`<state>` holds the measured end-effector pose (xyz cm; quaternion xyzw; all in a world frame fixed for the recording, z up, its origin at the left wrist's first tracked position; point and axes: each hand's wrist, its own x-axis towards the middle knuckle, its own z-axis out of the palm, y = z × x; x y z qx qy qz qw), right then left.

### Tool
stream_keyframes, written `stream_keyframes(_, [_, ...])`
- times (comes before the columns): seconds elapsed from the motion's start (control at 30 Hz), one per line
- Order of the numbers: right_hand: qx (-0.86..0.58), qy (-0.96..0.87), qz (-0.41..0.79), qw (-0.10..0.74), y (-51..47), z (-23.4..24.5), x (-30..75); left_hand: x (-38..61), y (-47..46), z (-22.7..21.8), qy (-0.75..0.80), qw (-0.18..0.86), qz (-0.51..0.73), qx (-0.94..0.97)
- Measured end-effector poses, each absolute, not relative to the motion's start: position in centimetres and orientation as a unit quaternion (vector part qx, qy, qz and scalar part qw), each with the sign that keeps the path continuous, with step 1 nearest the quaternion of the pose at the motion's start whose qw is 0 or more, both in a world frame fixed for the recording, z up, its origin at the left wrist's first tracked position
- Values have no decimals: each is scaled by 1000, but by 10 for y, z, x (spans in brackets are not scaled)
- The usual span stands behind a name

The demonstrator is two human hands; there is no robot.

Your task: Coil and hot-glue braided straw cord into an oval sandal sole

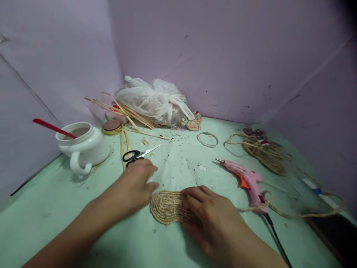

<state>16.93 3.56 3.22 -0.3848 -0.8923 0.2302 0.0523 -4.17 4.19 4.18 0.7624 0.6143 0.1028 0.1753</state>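
An oval mat of tightly coiled twine (167,207) lies on the pale green tabletop in front of me. My right hand (208,212) grips its right end, fingers over the far edge and thumb side by the near edge, hiding that part. To the mat's upper left, my left hand (141,182) holds nothing, its thumb and fingers apart. Just beyond that hand rest black-handled scissors (141,153), with blades partly spread; the hand covers a bit of the handles. A pink glue gun (247,178) with an orange trigger lies to the right, strands of twine (301,215) running beside it.
On the left stands a white pot (87,145) with a red-handled utensil in brownish liquid. A tied plastic bag (158,100), straw strips (134,113) and a round lidded tin (111,126) sit at the back. A ring (208,139) and a woven sole-shaped piece (263,156) lie rightward.
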Motion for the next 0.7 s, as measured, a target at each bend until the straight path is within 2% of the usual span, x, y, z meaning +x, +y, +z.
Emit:
stream_keyframes(0.1, [-377, -891, 245, 64, 36, 32, 173, -53, 48, 44, 676, 72, 159, 716])
stream_keyframes(0.23, [-368, -891, 255, 76, 37, 29, 176, -52, 46, 50, 706, 53, 247, 661])
stream_keyframes(0.33, [-367, -891, 254, 87, 37, 27, 177, -45, 40, 56, 728, 87, 222, 643])
stream_keyframes(0.47, [-369, -891, 248, 94, 37, 27, 176, -31, 28, 55, 629, 229, 174, 722])
stream_keyframes(0.57, [-367, -891, 249, 95, 36, 27, 176, -20, 23, 48, 567, 218, 120, 785])
stream_keyframes(0.7, [-367, -897, 230, 90, 36, 24, 176, -11, 26, 40, 574, 195, 90, 790])
